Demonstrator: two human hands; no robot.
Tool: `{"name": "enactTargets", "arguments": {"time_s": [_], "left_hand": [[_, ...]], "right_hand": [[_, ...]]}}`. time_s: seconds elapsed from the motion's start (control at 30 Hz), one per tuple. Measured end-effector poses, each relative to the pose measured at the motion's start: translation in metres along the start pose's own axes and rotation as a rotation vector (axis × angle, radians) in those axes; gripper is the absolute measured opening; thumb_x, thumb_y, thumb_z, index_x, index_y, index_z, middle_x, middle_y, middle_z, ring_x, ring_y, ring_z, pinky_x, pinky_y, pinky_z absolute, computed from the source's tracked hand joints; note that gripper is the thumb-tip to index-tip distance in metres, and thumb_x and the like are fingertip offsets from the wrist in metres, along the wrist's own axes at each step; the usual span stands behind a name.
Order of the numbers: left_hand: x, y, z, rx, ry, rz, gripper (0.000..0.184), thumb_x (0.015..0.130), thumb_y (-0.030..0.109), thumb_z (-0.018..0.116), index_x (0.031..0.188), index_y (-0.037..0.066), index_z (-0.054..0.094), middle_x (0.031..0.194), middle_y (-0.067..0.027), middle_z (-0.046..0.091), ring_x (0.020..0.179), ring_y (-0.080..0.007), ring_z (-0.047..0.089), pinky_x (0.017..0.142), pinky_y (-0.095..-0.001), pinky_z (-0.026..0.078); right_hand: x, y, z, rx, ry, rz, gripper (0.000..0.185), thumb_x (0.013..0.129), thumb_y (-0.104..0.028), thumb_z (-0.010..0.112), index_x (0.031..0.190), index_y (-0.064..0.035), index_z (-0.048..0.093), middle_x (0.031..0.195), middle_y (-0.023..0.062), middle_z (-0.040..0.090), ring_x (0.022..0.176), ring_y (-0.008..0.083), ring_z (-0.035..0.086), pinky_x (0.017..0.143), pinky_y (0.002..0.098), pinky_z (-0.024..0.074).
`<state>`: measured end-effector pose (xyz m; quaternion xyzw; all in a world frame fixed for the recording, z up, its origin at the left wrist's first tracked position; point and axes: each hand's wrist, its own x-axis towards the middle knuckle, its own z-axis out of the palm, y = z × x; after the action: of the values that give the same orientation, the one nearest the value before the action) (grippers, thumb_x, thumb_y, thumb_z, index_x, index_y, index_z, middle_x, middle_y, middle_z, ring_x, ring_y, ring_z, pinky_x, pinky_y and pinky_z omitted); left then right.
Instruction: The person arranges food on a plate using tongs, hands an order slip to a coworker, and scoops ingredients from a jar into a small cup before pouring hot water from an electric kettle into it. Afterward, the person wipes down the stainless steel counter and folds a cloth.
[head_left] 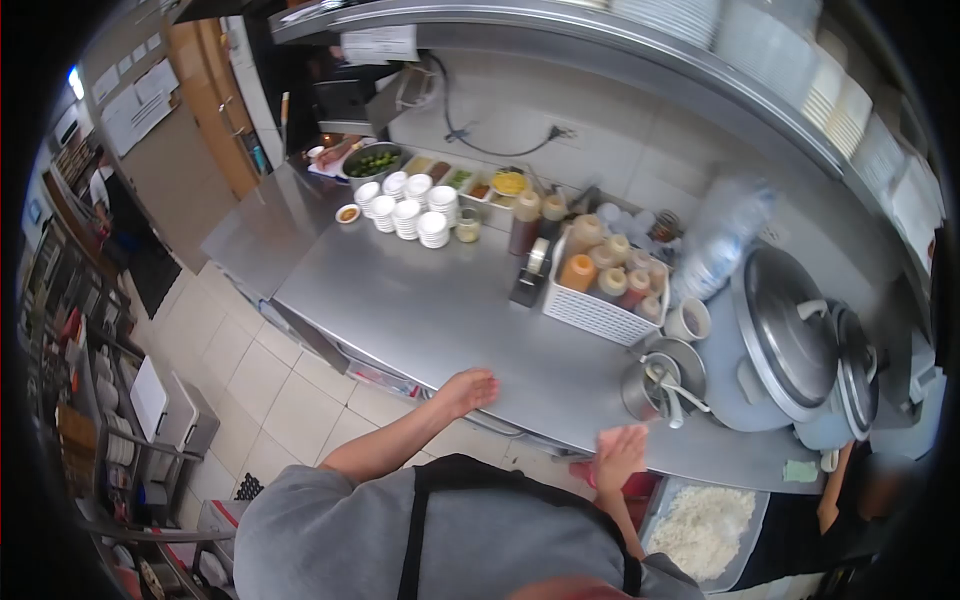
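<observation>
My left hand point(468, 392) is over the front edge of the steel counter point(400, 300), its fingers extended and nothing in it. To the right, my right hand point(621, 456) is also empty, with its fingers stretched out, near the counter's edge. Just beyond it stand metal pots point(643, 390) with ladle handles. A tub of white rice point(703, 530) is below and right of this hand. Farther back, a white basket point(600, 318) holds several sauce bottles, beside a black tape dispenser point(530, 275). Stacks of small white cups point(407, 215) stand at the back left.
Large lidded pots point(790, 330) occupy the counter's right side. A shelf point(480, 30) with stacked plates hangs above. Another person's hand point(330, 157) is at the back left, another person's arm point(832, 495) at the far right. Someone stands in the left aisle point(103, 190).
</observation>
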<state>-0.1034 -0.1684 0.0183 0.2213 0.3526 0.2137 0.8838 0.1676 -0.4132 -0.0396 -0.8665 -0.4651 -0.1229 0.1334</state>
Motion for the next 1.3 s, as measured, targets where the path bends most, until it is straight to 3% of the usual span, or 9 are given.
{"name": "enactTargets", "arguments": {"time_s": [0.33,0.4,0.5,0.53,0.6,0.7,0.8,0.97,1.3], "left_hand": [[-0.143,0.022,-0.163,-0.189,0.189,0.149,0.014,0.082,0.013,0.055,0.092,0.004,0.051,0.086,-0.0105,0.057,0.081,-0.0214,0.057,0.076,-0.0344,0.048],[-0.164,0.031,-0.187,-0.195,0.211,0.175,0.013,0.082,0.013,0.054,0.091,0.004,0.051,0.085,-0.0110,0.057,0.080,-0.0216,0.057,0.076,-0.0342,0.048],[-0.183,0.044,-0.214,-0.242,0.229,0.242,0.012,0.083,0.012,0.053,0.091,0.003,0.051,0.084,-0.0115,0.057,0.079,-0.0222,0.057,0.075,-0.0338,0.049],[-0.187,0.048,-0.222,-0.256,0.219,0.266,0.012,0.083,0.011,0.053,0.091,0.003,0.051,0.084,-0.0117,0.057,0.079,-0.0225,0.057,0.075,-0.0337,0.049],[-0.194,0.059,-0.232,-0.263,0.205,0.296,0.012,0.083,0.011,0.054,0.091,0.003,0.051,0.084,-0.0119,0.057,0.079,-0.0228,0.057,0.075,-0.0337,0.049],[-0.204,0.071,-0.243,-0.294,0.256,0.340,0.011,0.082,0.010,0.054,0.089,0.003,0.051,0.083,-0.0117,0.057,0.077,-0.0229,0.057,0.074,-0.0336,0.049],[-0.201,0.076,-0.267,-0.345,0.278,0.359,0.010,0.082,0.010,0.054,0.088,0.004,0.051,0.083,-0.0117,0.057,0.077,-0.0227,0.056,0.073,-0.0336,0.049],[-0.182,0.107,-0.281,-0.372,0.290,0.328,0.011,0.082,0.012,0.055,0.088,0.003,0.052,0.081,-0.0109,0.057,0.075,-0.0221,0.057,0.071,-0.0330,0.050],[-0.104,0.237,-0.223,-0.138,0.240,0.416,0.013,0.083,0.013,0.053,0.092,0.004,0.053,0.084,-0.0092,0.059,0.076,-0.0197,0.058,0.071,-0.0314,0.049]], "right_hand": [[0.020,-0.269,0.041,0.306,-0.141,-0.425,0.063,0.079,-0.032,0.054,0.128,0.0017,0.034,0.136,0.0207,0.027,0.130,0.0358,0.017,0.106,0.0462,0.0114],[0.017,-0.310,0.052,0.470,-0.120,-0.576,0.056,0.075,-0.016,0.056,0.125,0.0007,0.037,0.133,0.0201,0.033,0.126,0.0343,0.026,0.105,0.0465,0.0163],[0.000,-0.354,0.070,0.526,0.046,-0.756,0.044,0.078,-0.017,0.053,0.120,-0.0053,0.046,0.127,0.0149,0.043,0.121,0.0312,0.037,0.100,0.0438,0.0284],[-0.006,-0.363,0.060,0.529,0.050,-0.755,0.044,0.078,-0.017,0.053,0.120,-0.0053,0.046,0.127,0.0149,0.043,0.121,0.0312,0.037,0.100,0.0438,0.0284],[-0.015,-0.377,0.021,0.906,-0.578,-0.509,0.037,0.083,-0.018,0.049,0.118,-0.0065,0.049,0.120,0.0145,0.050,0.111,0.0305,0.047,0.094,0.0386,0.0363],[-0.005,-0.346,0.021,1.115,-0.313,-0.268,0.033,0.087,-0.022,0.044,0.115,-0.0049,0.050,0.112,0.0158,0.054,0.105,0.0296,0.051,0.090,0.0349,0.0387],[0.062,-0.266,0.028,0.803,-0.333,-0.187,0.045,0.086,-0.034,0.044,0.118,-0.0034,0.048,0.116,0.0158,0.052,0.107,0.0319,0.048,0.088,0.0373,0.0372],[0.091,-0.229,0.049,-0.293,0.394,-0.032,0.055,0.080,-0.044,0.048,0.112,0.0011,0.046,0.113,0.0196,0.047,0.110,0.0355,0.040,0.088,0.0544,0.0270],[0.120,-0.463,0.028,0.352,-0.065,-0.713,0.044,0.068,-0.038,0.058,0.098,-0.0056,0.054,0.108,0.0133,0.047,0.105,0.0277,0.042,0.090,0.0421,0.0308]]}}
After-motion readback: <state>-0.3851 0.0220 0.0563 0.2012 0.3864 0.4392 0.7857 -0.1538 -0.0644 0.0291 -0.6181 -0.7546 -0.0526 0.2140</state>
